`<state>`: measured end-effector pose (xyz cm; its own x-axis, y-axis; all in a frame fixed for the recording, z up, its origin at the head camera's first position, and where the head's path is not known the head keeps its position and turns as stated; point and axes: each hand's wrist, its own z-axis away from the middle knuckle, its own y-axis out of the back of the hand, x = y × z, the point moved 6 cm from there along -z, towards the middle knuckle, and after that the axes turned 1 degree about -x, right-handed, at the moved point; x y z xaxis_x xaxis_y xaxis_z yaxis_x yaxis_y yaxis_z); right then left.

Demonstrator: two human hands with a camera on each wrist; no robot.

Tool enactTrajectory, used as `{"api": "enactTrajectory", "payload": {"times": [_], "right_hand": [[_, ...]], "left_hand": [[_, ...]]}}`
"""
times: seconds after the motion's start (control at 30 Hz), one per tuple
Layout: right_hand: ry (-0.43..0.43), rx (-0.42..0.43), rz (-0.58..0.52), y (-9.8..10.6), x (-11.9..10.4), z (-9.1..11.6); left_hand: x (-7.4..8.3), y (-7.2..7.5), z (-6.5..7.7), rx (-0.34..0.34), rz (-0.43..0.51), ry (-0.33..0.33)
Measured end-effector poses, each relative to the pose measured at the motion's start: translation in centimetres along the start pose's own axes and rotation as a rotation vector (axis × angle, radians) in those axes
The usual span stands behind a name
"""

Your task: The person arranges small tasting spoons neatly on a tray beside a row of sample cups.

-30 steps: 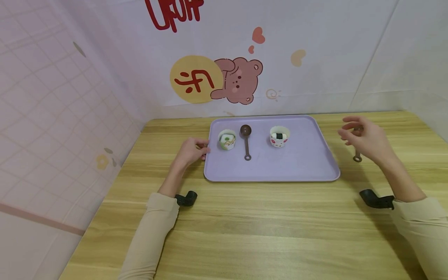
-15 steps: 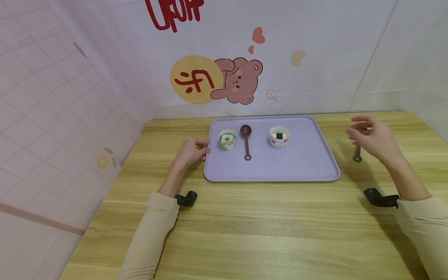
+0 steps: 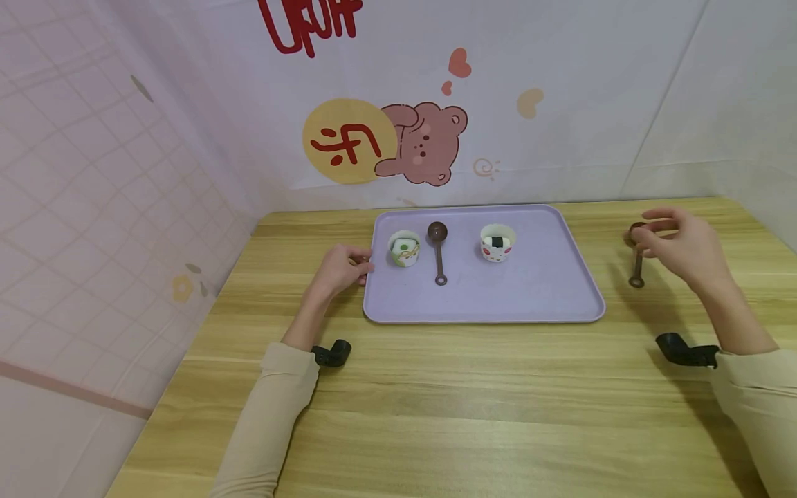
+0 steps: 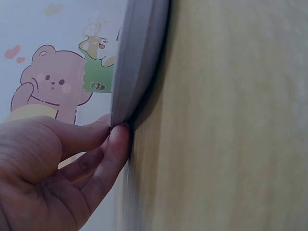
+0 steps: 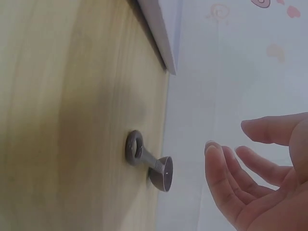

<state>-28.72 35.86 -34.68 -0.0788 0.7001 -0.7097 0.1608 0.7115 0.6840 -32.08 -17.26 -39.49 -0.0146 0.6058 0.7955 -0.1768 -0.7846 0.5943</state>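
Tabletop of wood grain [image 3: 467, 401] nearest, with beige sleeves [image 3: 268, 408] and black wrist mounts [image 3: 332, 353] above it. Further out, left hand [image 3: 341, 268] pinching left rim of lilac tray [image 3: 529, 297] between thumb and fingers; right hand [image 3: 688, 252] near brown measuring scoop [image 3: 638, 266] beyond tray's right side, fingers loosely bent, released, apart from scoop lying on the wood. On tray, left to right: green-patterned cup [image 3: 407, 259], second brown scoop [image 3: 439, 259] with handle toward near edge, and pink-spotted cup [image 3: 495, 256], with bear-printed white backdrop [image 3: 591, 138] behind.
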Motion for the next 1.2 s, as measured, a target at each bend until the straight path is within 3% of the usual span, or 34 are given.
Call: {"api": "enactTrajectory", "payload": {"times": [0.73,1.2], "right_hand": [[-0.077,-0.045,0.095,0.2,2.1,-0.1],[-0.128,-0.100,0.051,-0.5,3.0,-0.2]], "left_hand": [[0.1,0.0,0.1,0.006,0.006,-0.003],[0.2,0.0,0.2,0.003,-0.003,0.003]]}}
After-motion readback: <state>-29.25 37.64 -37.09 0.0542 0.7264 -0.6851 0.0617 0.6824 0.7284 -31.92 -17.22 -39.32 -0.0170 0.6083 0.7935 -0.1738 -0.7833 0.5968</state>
